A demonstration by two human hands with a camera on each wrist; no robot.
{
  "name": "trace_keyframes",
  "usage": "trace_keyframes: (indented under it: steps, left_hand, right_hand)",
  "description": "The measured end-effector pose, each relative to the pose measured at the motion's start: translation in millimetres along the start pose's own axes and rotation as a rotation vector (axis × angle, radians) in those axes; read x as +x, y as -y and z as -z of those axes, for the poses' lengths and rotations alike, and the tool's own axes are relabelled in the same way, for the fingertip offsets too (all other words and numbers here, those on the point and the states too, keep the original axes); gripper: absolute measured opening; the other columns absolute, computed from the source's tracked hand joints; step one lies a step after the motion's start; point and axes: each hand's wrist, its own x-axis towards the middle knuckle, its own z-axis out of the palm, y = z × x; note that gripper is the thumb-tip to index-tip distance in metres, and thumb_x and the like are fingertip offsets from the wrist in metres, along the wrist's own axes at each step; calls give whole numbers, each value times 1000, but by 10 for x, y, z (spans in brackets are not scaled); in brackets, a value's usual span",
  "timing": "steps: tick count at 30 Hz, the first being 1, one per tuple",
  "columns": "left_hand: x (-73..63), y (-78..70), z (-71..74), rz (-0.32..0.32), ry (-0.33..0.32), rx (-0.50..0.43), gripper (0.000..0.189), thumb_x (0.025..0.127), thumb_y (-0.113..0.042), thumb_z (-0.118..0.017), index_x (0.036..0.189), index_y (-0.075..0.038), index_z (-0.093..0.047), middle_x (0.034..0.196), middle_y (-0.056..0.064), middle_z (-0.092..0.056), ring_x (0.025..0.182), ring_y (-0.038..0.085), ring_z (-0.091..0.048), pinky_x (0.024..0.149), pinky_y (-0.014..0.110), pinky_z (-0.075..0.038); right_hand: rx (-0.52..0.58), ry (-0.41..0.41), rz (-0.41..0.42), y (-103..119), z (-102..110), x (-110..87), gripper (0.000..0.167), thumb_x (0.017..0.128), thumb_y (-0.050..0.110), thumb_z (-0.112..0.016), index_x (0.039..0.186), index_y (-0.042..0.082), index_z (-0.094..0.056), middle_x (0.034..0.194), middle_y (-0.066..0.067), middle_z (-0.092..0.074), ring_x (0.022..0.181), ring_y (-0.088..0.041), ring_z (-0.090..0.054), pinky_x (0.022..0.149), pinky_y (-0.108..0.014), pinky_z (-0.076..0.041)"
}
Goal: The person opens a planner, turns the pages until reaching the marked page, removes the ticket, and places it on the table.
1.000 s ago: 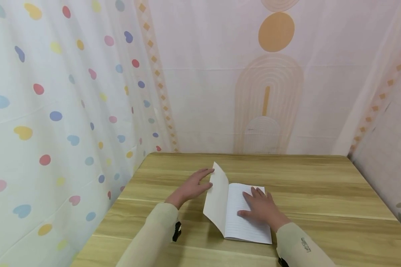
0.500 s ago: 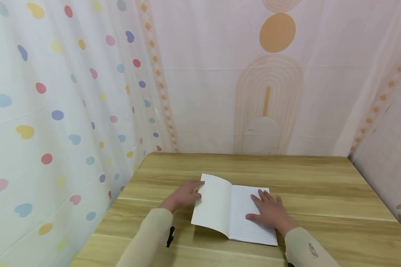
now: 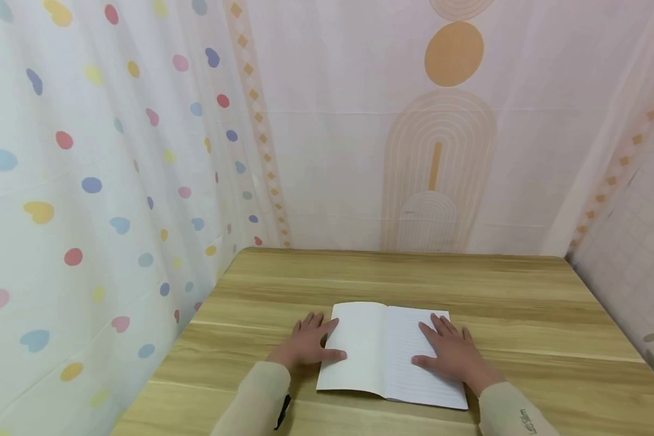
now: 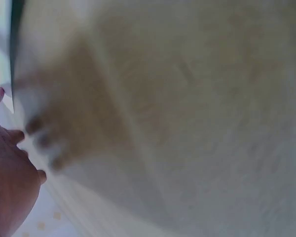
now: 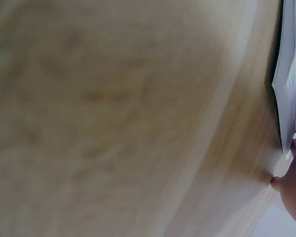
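An opened notebook [image 3: 398, 375] lies on the wooden table, a plain white inner cover on the left and a lined page on the right. My left hand [image 3: 307, 342] is spread at the cover's left edge, its thumb and forefinger over the cover and other fingers beyond the edge. On the right side, my right hand [image 3: 455, 354] rests with spread fingers on the lined page's outer part. In the left wrist view the left hand [image 4: 12, 168] shows beside the notebook's edge. The right wrist view catches part of the right hand [image 5: 295, 182] by the page corner [image 5: 286, 113].
The wooden table [image 3: 251, 284] stretches out around the notebook. Behind it hangs a pale curtain [image 3: 332, 151] with arch patterns, and a dotted curtain [image 3: 114, 181] hangs along the left.
The cover, raised a second ago at my left hand, has swung left and down nearly flat. My left hand has lowered with it; notebook and right hand have shifted slightly right and nearer.
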Motion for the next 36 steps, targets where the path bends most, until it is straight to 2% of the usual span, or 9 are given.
trace_keyframes:
  steps: [3, 8, 12, 16, 21, 28, 36]
  left_hand:
    - [1, -9, -69, 15, -1, 33, 95, 82, -65, -68, 156, -16, -34, 162, 26, -12, 149, 43, -2, 117, 61, -5]
    - [15, -23, -126, 21, -27, 42, 94, 82, -60, -73, 155, -14, -36, 161, 27, -13, 149, 44, -5, 116, 63, -7]
    - [14, 12, -149, 15, -34, 32, 96, 81, -62, -72, 155, -14, -35, 161, 26, -13, 149, 43, -6, 117, 62, -6]
    - [1, 74, -145, -4, -33, -17, 100, 79, -62, -74, 156, -10, -33, 162, 26, -12, 149, 43, -5, 117, 62, -4]
    - [9, 152, -138, -29, -35, -41, 104, 79, -62, -74, 156, -8, -31, 162, 23, -14, 150, 40, -5, 118, 58, -4]
    - [3, 129, -117, -29, -8, -41, 104, 79, -61, -75, 156, -8, -30, 163, 23, -12, 150, 40, -5, 118, 58, -5]
    - [-34, 97, -98, -7, -19, -39, 100, 81, -54, -77, 157, -9, -29, 163, 21, -12, 150, 39, -6, 119, 57, -5]
  right_hand:
    - [16, -10, 8, -9, 15, -37, 89, 86, 66, -62, 148, 5, -45, 157, -26, -28, 143, -48, -24, 105, -77, -13]
    - [23, -42, 4, -45, 36, -54, 87, 85, 66, -63, 145, 4, -49, 155, -27, -32, 141, -49, -27, 106, -76, -15]
    - [10, -82, -54, -138, 34, -37, 85, 87, 66, -61, 145, 3, -50, 152, -30, -34, 139, -51, -30, 106, -75, -16]
    - [19, -101, -114, -250, 60, -31, 90, 86, 67, -61, 145, 0, -47, 150, -35, -33, 136, -55, -29, 105, -76, -16]
    - [19, -70, -142, -330, 129, -4, 101, 82, 72, -62, 146, -3, -44, 148, -38, -32, 135, -58, -28, 104, -77, -16]
    - [48, -1, -193, -320, 225, 31, 109, 77, 71, -69, 147, -6, -39, 148, -39, -28, 135, -60, -23, 104, -77, -16]
    - [36, 6, -194, -345, 169, 42, 113, 78, 76, -63, 150, -6, -34, 150, -39, -24, 136, -60, -21, 105, -77, -14]
